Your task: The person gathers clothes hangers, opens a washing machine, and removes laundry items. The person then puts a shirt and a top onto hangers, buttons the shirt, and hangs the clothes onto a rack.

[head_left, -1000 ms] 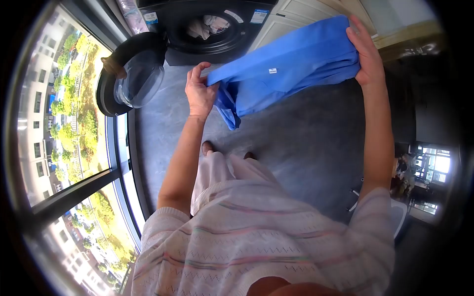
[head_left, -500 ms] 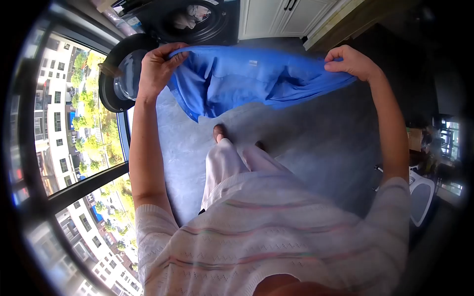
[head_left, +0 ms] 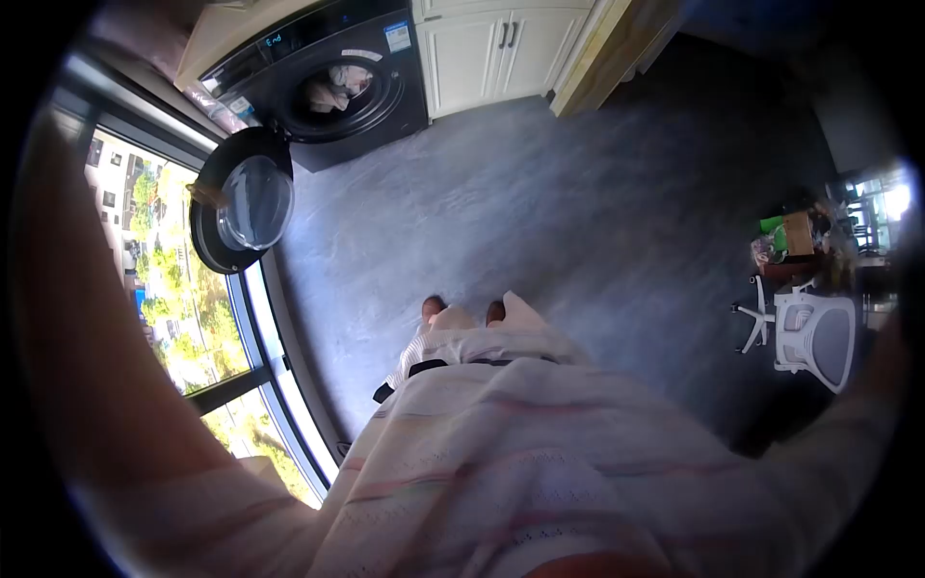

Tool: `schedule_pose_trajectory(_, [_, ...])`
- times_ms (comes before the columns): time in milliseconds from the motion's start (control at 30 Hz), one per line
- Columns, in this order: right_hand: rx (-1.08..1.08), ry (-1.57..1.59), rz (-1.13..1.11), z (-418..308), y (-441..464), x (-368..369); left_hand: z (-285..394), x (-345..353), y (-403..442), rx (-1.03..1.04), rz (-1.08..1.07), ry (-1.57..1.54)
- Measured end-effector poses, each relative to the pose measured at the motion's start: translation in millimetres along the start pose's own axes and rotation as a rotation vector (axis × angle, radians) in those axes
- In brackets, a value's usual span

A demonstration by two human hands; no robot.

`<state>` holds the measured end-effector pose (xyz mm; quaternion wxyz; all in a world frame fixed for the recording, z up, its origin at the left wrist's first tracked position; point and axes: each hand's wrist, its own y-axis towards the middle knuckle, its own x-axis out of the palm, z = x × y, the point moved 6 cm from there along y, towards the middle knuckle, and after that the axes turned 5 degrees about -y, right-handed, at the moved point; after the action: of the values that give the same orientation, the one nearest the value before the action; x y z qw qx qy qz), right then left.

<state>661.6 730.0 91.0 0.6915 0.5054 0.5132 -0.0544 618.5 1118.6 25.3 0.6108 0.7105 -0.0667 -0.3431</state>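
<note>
Both of my hands are out of the picture. My left forearm [head_left: 96,337] rises large and blurred along the left edge, and a bit of my right arm [head_left: 891,361] shows dimly at the right edge. The blue shirt is not clearly visible; only a dim blue patch [head_left: 761,21] appears at the dark upper right, and I cannot tell what it is. Ahead stands a black washing machine [head_left: 361,144] with its round door [head_left: 207,241] swung open and light-coloured laundry [head_left: 337,89] inside the drum. Its display reads "End".
White cabinets [head_left: 462,67] adjoin the washer, followed by a wooden post [head_left: 597,67]. Tall windows [head_left: 183,308] line the left side. On the right are a white-framed office chair [head_left: 814,332] and a cardboard box [head_left: 798,234] among clutter. Grey floor [head_left: 540,212] spreads between.
My arms have gone up and outward, taking my hands out of view. The blue shirt stretched between them has left the middle of the picture, uncovering the floor and washer.
</note>
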Motion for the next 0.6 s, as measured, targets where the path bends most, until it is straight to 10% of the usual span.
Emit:
schedule_pose_trajectory(133, [0.362, 0.161, -1.225, -6.2, -253.2, 190.2, 32.1, 150.8, -256.9, -0.360, -1.197, -0.392])
schedule_pose_trajectory(233, [0.586, 0.628, -1.484, -86.6, -369.0, 203.8, 81.4, 93.9, -350.7, -0.584, -1.693, -0.789])
schedule_pose_trajectory(367, [0.796, 0.565, -0.970, 10.9, -242.1, 200.8, 52.3, 117.4, -274.0, -0.889, -1.385, -1.038])
schedule_pose_trajectory(600, [0.549, 0.258, -0.408, 59.9, -42.6, 105.3, -59.2, 122.4, -17.8, -0.354, -0.788, -0.341])
